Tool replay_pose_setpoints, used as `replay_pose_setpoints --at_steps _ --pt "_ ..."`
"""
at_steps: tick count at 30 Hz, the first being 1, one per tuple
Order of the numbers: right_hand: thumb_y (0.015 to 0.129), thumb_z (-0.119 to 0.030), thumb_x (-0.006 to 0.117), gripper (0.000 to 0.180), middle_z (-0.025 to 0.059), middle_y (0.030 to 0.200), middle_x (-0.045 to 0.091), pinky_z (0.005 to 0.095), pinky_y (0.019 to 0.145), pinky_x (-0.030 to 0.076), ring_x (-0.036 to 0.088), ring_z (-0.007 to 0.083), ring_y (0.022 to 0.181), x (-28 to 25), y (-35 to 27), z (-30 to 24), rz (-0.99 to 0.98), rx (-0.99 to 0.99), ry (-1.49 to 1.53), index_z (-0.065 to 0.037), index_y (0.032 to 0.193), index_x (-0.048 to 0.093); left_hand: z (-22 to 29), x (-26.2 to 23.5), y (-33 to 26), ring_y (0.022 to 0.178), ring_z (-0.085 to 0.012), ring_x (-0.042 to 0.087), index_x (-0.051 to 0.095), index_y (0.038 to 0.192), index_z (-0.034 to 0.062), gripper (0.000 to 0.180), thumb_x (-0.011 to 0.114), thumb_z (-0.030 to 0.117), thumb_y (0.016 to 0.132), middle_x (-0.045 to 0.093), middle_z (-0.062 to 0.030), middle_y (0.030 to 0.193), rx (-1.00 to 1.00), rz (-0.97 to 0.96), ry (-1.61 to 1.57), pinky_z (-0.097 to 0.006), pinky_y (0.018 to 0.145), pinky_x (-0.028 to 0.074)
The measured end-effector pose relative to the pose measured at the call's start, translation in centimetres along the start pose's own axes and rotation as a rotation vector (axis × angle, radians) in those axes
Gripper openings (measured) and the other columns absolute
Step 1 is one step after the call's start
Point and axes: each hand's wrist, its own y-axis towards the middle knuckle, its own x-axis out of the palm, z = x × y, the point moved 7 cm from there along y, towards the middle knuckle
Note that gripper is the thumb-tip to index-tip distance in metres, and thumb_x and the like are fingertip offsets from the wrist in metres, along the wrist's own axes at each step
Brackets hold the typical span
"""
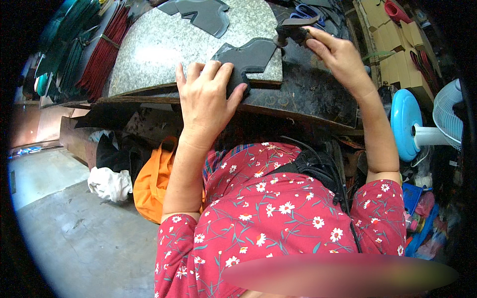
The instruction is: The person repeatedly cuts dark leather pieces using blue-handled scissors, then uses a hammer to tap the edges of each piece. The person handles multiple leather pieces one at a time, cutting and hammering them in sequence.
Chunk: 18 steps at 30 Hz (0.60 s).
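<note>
My left hand (203,97) lies spread over a dark grey cut piece (251,54), which looks like a shoe-upper part, and holds it down on a speckled stone slab (144,62). Its thumb is apart from the fingers, at the piece's near edge; the fingertips are partly hidden. In my right hand (338,54) is a dark hammer (288,34), closed in the fingers. The hammer's round face is at the piece's right corner; whether it touches cannot be told. More dark grey cut pieces (208,17) rest farther back on the slab.
Bundles of red strips (103,62) and green strips (59,44) lie left of the slab. Blue-handled scissors (310,14) are behind the hammer. A blue-and-white fan (407,125) stands right of my right arm. An orange bag (154,184) hangs below the dark worktable (308,99).
</note>
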Motion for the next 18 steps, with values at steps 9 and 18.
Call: replay_pose_setpoints --at_steps 9,18 --pt "0.1 -0.034 0.059 0.036 0.0156 0.088 0.068 0.0321 0.07 0.052 0.066 0.018 0.073 3.1 1.9 -2.5 0.028 -0.148 -0.152 -0.018 0.132 0.061 -1.2 -0.5 1.3 0.101 -0.0269 0.057 0.07 0.105 0.0128 0.026 0.071 0.021 0.08 0.065 -0.0042 0.094 0.08 0.005 -0.081 -0.059 0.107 0.032" --pt "0.101 -0.026 0.06 0.036 -0.0028 0.084 0.065 0.0207 0.062 0.046 0.054 0.003 0.072 1.1 2.0 -1.7 0.008 -0.04 0.304 -0.013 0.134 0.062 -1.8 1.2 2.6 0.098 -0.0275 0.059 0.071 0.113 0.0158 0.028 0.069 0.026 0.087 0.066 -0.004 0.104 0.178 -0.06 -0.048 -0.042 0.097 0.042"
